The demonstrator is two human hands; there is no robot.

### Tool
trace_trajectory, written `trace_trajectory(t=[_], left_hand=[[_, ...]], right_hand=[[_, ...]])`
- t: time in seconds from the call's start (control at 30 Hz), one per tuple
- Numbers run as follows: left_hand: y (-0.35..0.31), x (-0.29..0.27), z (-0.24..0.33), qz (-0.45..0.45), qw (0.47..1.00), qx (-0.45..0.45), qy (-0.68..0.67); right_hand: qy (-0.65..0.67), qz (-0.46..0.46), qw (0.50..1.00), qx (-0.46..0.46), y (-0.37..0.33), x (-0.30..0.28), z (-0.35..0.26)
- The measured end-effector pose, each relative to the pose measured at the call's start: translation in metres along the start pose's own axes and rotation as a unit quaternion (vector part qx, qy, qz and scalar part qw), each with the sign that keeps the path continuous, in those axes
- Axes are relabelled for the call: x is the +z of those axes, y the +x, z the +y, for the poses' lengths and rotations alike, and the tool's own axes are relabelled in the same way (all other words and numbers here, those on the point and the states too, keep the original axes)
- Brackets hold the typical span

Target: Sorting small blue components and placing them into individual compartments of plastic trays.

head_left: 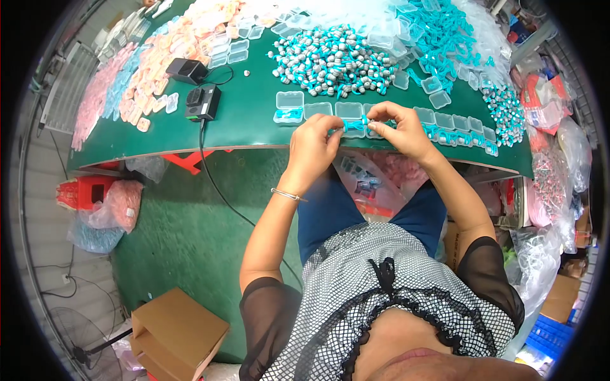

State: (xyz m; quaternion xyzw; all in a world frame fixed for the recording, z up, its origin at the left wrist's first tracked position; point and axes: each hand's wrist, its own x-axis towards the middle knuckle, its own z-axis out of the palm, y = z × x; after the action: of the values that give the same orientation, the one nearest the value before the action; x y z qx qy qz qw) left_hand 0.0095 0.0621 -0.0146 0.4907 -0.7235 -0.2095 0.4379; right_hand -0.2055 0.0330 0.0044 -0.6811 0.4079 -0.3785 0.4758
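At upper centre, I'm watching the left hand [316, 145] and right hand [405, 132] pinching teal cord [354, 126] over a clear case [349, 111]; folding it compactly should be avoiding snags.

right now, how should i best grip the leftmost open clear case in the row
Likely by its base's left wall, from the left: the open lid lies on the far side, and the next case sits close on its right.
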Motion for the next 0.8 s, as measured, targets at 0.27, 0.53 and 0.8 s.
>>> trace_trajectory(t=[0.27,0.53,0.8], left_hand=[[0.001,0.004,-0.002,0.013,0.989,0.09,0.115],[0.005,0.005,0.001,-0.02,0.979,0.091,0.184],[0.007,0.007,0.002,-0.04,0.972,0.083,0.216]], right_hand=[[-0.317,0.041,0.924,-0.211,-0.002,0.014,0.006],[-0.42,0.061,0.873,-0.242,-0.001,0.021,0.012],[-0.433,0.073,0.873,-0.213,-0.003,0.024,0.008]])
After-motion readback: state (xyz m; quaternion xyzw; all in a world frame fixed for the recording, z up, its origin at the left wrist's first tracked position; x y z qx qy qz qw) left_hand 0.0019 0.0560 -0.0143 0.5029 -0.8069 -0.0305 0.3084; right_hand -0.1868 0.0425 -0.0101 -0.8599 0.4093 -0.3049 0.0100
